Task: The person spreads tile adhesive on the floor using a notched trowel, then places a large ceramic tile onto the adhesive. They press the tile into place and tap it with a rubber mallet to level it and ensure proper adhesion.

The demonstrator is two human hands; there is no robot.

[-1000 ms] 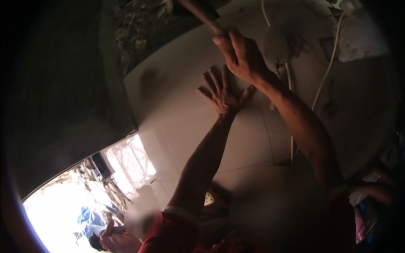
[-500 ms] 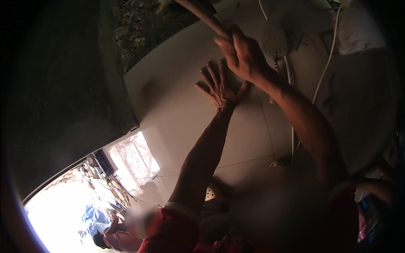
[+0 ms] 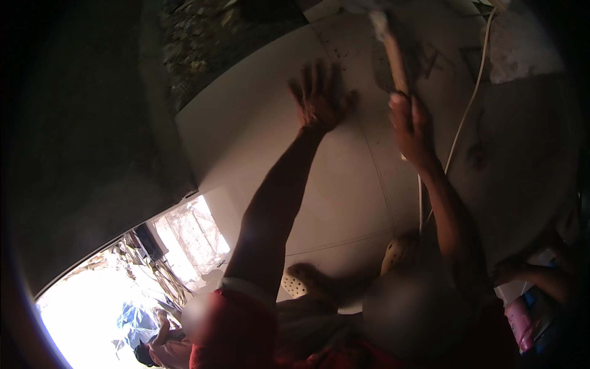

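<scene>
My left hand [image 3: 319, 104] lies with spread fingers on a large pale floor tile [image 3: 332, 190], near its far edge. To its right, my right hand [image 3: 415, 129] is wrapped round the wooden handle of a hammer [image 3: 396, 64]. The handle points up and away from me. Its far end looks pale and is smeared by motion, so the head's shape is unclear. Behind the handle, a flat trowel blade [image 3: 382, 72] lies on the tiles, partly hidden. Thin joint lines run between the tiles.
Rough, dark rubble [image 3: 200, 61] borders the tiles at the far left. A white cable [image 3: 468, 111] trails along the right. Perforated clogs [image 3: 295, 284] show below my arms. Another person's arm [image 3: 541, 280] is at the right by a pink container [image 3: 520, 323]; another person [image 3: 166, 347] is at lower left.
My right hand has moved right and nearer, swinging the hammer from leaning left to nearly upright. My left hand has shifted slightly left and farther away, still spread. The clogs show more.
</scene>
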